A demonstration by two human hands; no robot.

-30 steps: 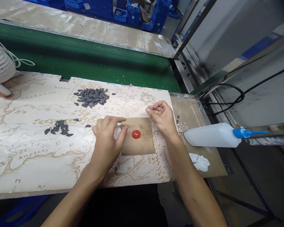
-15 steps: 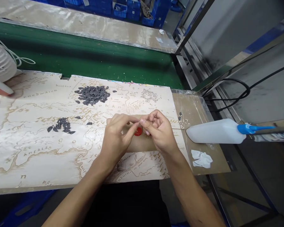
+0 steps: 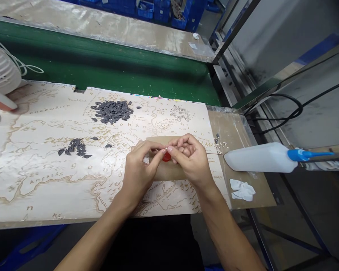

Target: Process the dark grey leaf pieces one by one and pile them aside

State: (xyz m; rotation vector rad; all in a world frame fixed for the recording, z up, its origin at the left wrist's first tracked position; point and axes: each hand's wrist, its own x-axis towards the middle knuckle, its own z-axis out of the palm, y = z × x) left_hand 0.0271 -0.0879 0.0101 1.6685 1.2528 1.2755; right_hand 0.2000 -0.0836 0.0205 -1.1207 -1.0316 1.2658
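My left hand [image 3: 141,162] and my right hand [image 3: 190,156] meet fingertip to fingertip, both closed in a pinch. Something tiny and pale shows between the tips, too small to name. Just below the fingers is a round red piece [image 3: 166,156], partly covered by them. Under both hands lies a brown board [image 3: 169,174] on the map-printed sheet [image 3: 59,188]. Farther off to the left sit a large pile of dark, leaf-shaped pieces [image 3: 113,111] and a smaller pile of them [image 3: 77,146]. Scattered tiny pale pieces [image 3: 181,113] lie beyond my right hand.
At the right lies a white squeeze bottle [image 3: 257,157] with a blue nozzle, near a crumpled white tissue [image 3: 242,189]. A white fan [image 3: 2,69] stands at the left. Behind the table runs a green belt [image 3: 115,66], with blue bins [image 3: 145,10] farther back.
The camera view has shifted slightly. My hands stay pinched together, and the fingers now cover more of the red piece.
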